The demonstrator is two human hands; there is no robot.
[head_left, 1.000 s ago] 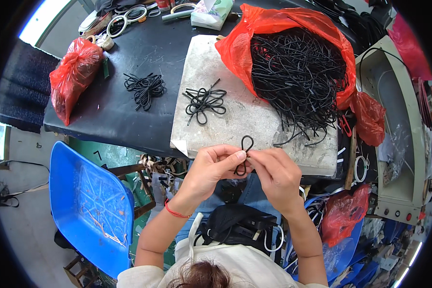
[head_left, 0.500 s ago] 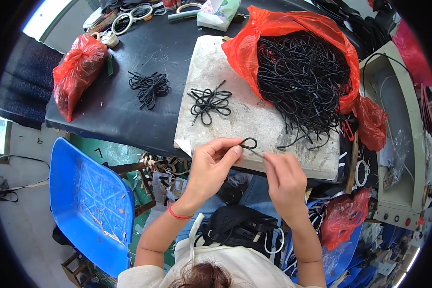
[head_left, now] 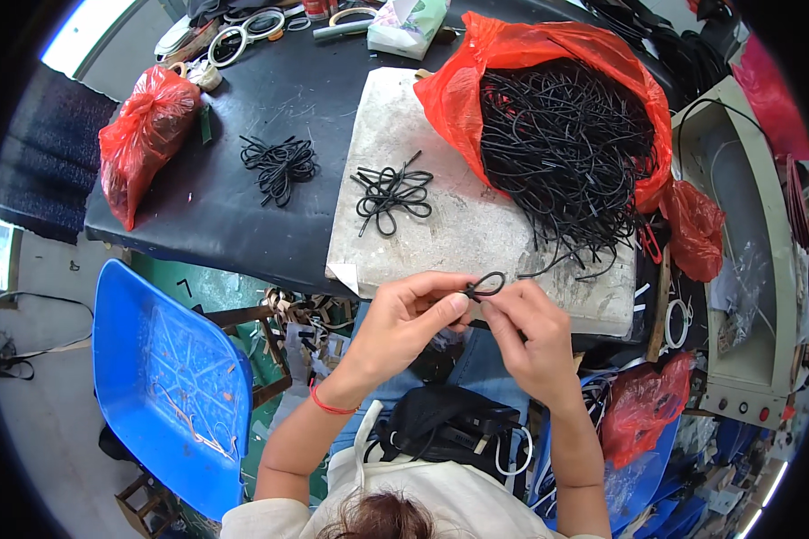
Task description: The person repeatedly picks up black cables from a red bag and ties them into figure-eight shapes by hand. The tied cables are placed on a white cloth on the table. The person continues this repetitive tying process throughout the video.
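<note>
Between my hands, just off the near edge of the grey-white board (head_left: 476, 242), is a black cord (head_left: 493, 278) bent into a small loop. My left hand (head_left: 413, 319) pinches the cord at the loop's base between thumb and fingers. Closed at the loop's right side, my right hand (head_left: 528, 334) grips the cord too; its fingertips partly hide the end. A small pile of looped black cords (head_left: 392, 196) lies on the board, and another bundle of black cords (head_left: 280, 169) rests to its left on the black tabletop. An open red plastic bag (head_left: 454, 94) spills a large tangle of black cords (head_left: 566, 144).
A tied red bag (head_left: 148, 135) sits at the table's left, with tape rolls (head_left: 229, 45) and a tissue box (head_left: 407, 27) at the back. Below left stands a blue plastic tub (head_left: 171, 359). A beige metal case (head_left: 746, 269) is at the right.
My right hand has come closer to my left and slightly lower. The loop has shifted right and now tilts up toward my right fingers; my left hand moved slightly right and down.
</note>
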